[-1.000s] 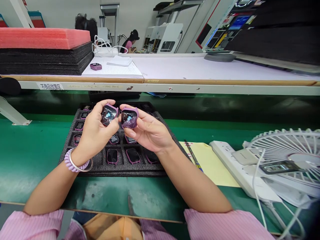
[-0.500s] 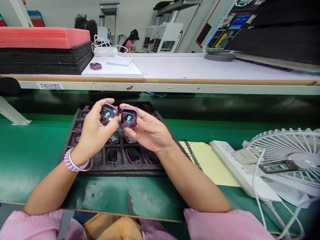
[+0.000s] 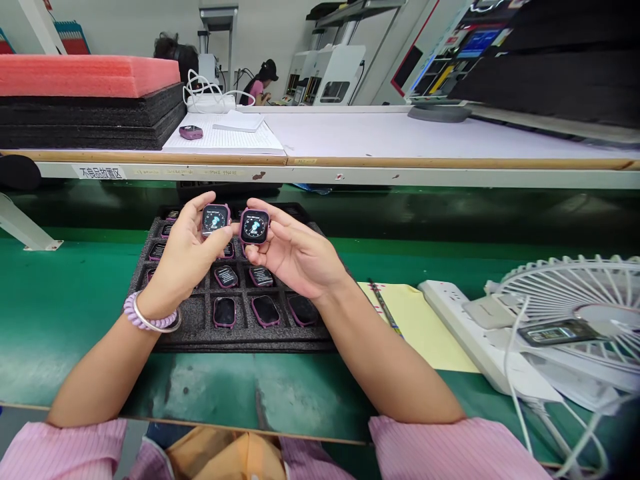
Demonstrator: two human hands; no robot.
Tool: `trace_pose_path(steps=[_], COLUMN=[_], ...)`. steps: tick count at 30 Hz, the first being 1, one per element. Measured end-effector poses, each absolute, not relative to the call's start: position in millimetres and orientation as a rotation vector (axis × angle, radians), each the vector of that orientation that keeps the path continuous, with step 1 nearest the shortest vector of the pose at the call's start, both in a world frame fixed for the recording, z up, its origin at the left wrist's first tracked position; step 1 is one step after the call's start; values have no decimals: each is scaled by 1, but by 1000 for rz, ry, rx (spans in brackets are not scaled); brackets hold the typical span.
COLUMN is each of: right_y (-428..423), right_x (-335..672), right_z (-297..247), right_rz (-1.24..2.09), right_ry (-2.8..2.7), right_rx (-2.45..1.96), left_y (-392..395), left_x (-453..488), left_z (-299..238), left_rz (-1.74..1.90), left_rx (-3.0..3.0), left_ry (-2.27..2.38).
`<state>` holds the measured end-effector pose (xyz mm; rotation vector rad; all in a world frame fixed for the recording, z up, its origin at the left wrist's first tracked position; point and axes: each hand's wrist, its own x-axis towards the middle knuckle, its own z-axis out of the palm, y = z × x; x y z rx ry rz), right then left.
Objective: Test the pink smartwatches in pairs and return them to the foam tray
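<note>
My left hand (image 3: 193,250) grips a purple smartwatch body (image 3: 215,220), its screen lit with a dial and a blue-white mark. Just right of it, a second purple watch body (image 3: 255,227) with a similar lit screen is held between the fingers of my right hand (image 3: 303,253). Both watches face up towards me, a small gap apart. Below them lies a black foam tray (image 3: 200,341) with several more purple watches in its compartments. A front-row watch (image 3: 225,312) has a dark screen, while one behind it (image 3: 227,276) shows white text. My hands hide part of the tray.
A shelf (image 3: 350,172) crosses above the bench, bearing a foam stack (image 3: 90,77), a notebook (image 3: 240,141) and a lone purple watch (image 3: 191,132). To the right are yellow paper (image 3: 430,333), a pen (image 3: 385,308), a power strip (image 3: 460,333) and a white fan (image 3: 580,287). Two people sit beyond.
Both hands have shifted slightly, the right-hand watch moving a little left and up. The two watches now sit a bit more upright towards me, still held.
</note>
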<state>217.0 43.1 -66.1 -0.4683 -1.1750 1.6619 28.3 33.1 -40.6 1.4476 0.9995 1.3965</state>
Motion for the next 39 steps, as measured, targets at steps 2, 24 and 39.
trace_pose_path(steps=[2,24,39], right_y=[46,45,46], right_x=[218,214,213], right_z=[-67,-66,-69], right_rz=[1663,1473,1437], right_ry=[-1155,-1231,-1244], right_rx=[-458,-560,-569], left_y=[33,33,31], left_x=[29,27,28], left_z=[-37,-37,-36], left_rz=[1325,1232,1212], left_rx=[1319,1270,1329], left_ry=[946,819,853])
